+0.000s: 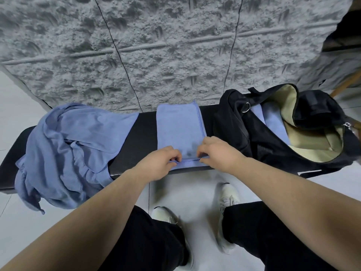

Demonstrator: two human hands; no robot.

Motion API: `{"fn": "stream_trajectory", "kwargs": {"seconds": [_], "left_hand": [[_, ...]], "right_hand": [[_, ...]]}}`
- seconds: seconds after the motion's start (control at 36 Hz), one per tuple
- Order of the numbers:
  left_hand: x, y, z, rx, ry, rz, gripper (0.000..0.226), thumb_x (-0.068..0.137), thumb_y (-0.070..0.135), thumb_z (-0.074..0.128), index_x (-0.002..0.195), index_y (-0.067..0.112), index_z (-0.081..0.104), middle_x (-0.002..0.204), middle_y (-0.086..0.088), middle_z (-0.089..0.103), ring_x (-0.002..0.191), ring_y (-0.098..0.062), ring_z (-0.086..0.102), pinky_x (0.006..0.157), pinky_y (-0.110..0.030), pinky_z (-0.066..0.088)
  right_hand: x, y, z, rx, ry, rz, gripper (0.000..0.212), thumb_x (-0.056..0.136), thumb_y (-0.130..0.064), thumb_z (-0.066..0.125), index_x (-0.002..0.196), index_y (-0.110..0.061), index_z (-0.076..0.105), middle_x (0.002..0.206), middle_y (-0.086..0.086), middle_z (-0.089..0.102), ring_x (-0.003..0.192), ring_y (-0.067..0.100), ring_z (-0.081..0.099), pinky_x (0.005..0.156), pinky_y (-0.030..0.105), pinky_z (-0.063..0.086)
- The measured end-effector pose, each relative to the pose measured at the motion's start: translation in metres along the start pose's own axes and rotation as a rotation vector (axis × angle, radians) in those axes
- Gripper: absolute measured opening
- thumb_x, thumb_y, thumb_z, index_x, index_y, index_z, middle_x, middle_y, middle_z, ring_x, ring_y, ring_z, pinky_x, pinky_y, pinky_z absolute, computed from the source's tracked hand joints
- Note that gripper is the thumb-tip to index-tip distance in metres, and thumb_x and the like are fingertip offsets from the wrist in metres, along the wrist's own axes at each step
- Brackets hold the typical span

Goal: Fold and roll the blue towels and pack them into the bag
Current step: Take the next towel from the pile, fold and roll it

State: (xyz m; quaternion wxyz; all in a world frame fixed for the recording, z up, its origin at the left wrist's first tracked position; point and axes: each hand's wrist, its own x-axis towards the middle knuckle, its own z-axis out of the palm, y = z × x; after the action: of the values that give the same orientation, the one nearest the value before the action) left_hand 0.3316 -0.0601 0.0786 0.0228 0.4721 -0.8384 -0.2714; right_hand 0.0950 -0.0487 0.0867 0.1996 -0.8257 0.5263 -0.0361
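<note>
Head view: no legible writing.

Both bare forearms extend forward and converge toward the centre. The left hand (159,163) is palm down, fingers curled under and pinching at the fingertips. The right hand (216,151) mirrors it just beside, knuckles up, fingers curled and pinching. The hands are near but not touching.
</note>
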Motion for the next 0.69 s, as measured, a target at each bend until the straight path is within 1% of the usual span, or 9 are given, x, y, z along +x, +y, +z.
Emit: {"fn": "stream_trajectory", "kwargs": {"seconds": [0.08,0.17,0.25,0.36,0.44,0.53,0.61,0.64,0.69], "left_hand": [[0.001,0.002,-0.001,0.027,0.003,0.000,0.017,0.096,0.016,0.054,0.109,0.024,0.062,0.100,0.010,0.052,0.082,-0.011,0.050,0.077,-0.024,0.041],[0.001,0.003,-0.003,0.022,-0.003,-0.008,0.016,0.097,0.018,0.054,0.108,0.025,0.064,0.102,0.007,0.055,0.086,-0.012,0.053,0.081,-0.025,0.043],[0.002,0.004,-0.004,0.019,-0.002,-0.028,0.018,0.096,0.019,0.055,0.109,0.026,0.065,0.102,0.006,0.056,0.086,-0.013,0.054,0.083,-0.025,0.043],[0.001,0.002,-0.005,0.013,0.002,-0.034,0.019,0.096,0.021,0.057,0.110,0.027,0.068,0.099,0.007,0.055,0.084,-0.011,0.055,0.083,-0.025,0.044],[0.001,0.000,-0.004,0.005,0.011,-0.030,0.019,0.095,0.020,0.058,0.109,0.025,0.071,0.104,0.007,0.059,0.089,-0.011,0.057,0.086,-0.026,0.045],[0.002,-0.001,-0.003,0.046,0.049,0.014,0.020,0.095,0.019,0.059,0.108,0.023,0.073,0.105,0.008,0.061,0.095,-0.012,0.058,0.087,-0.029,0.046],[0.002,0.000,-0.002,0.177,0.120,0.085,0.019,0.095,0.024,0.059,0.102,0.026,0.076,0.101,0.007,0.062,0.090,-0.018,0.057,0.076,-0.037,0.048],[0.002,-0.001,-0.001,0.232,0.164,0.127,0.018,0.093,0.024,0.060,0.096,0.027,0.077,0.096,0.006,0.063,0.083,-0.021,0.056,0.069,-0.038,0.048],[0.002,0.000,0.000,0.297,0.226,0.192,0.013,0.085,0.023,0.066,0.085,0.027,0.078,0.082,0.005,0.062,0.067,-0.022,0.051,0.056,-0.034,0.045]], "right_hand": [[0.003,-0.003,0.002,-0.049,0.056,-0.045,0.022,0.089,-0.012,0.060,0.110,-0.016,0.063,0.102,0.004,0.054,0.100,0.023,0.047,0.088,0.035,0.041],[0.005,-0.008,0.006,-0.108,0.027,-0.083,0.023,0.088,-0.007,0.053,0.105,-0.017,0.066,0.099,0.004,0.057,0.098,0.025,0.052,0.083,0.033,0.041],[0.005,-0.010,0.008,-0.151,-0.009,-0.053,0.029,0.092,-0.007,0.048,0.110,-0.021,0.065,0.104,0.002,0.058,0.099,0.023,0.054,0.079,0.031,0.041],[0.003,-0.012,0.011,-0.185,-0.028,-0.019,0.034,0.094,-0.006,0.045,0.118,-0.021,0.063,0.108,0.003,0.058,0.099,0.025,0.056,0.078,0.037,0.047],[0.003,-0.015,0.013,-0.245,-0.030,-0.014,0.034,0.093,-0.005,0.046,0.120,-0.019,0.062,0.110,0.005,0.059,0.098,0.026,0.058,0.079,0.038,0.048],[0.003,-0.019,0.015,-0.318,0.017,-0.021,0.029,0.092,-0.009,0.046,0.115,-0.014,0.063,0.105,0.006,0.061,0.095,0.028,0.058,0.077,0.035,0.042],[-0.001,-0.023,0.014,-0.362,0.053,-0.033,0.020,0.091,-0.020,0.047,0.103,-0.012,0.061,0.100,0.006,0.060,0.095,0.026,0.056,0.075,0.032,0.030],[-0.003,-0.024,0.014,-0.377,0.055,-0.041,0.020,0.091,-0.025,0.049,0.102,-0.012,0.060,0.099,0.005,0.059,0.095,0.025,0.055,0.074,0.031,0.028],[-0.003,-0.023,0.013,-0.387,0.050,-0.052,0.021,0.091,-0.028,0.052,0.102,-0.012,0.060,0.100,0.006,0.059,0.096,0.026,0.054,0.075,0.032,0.026]]}}
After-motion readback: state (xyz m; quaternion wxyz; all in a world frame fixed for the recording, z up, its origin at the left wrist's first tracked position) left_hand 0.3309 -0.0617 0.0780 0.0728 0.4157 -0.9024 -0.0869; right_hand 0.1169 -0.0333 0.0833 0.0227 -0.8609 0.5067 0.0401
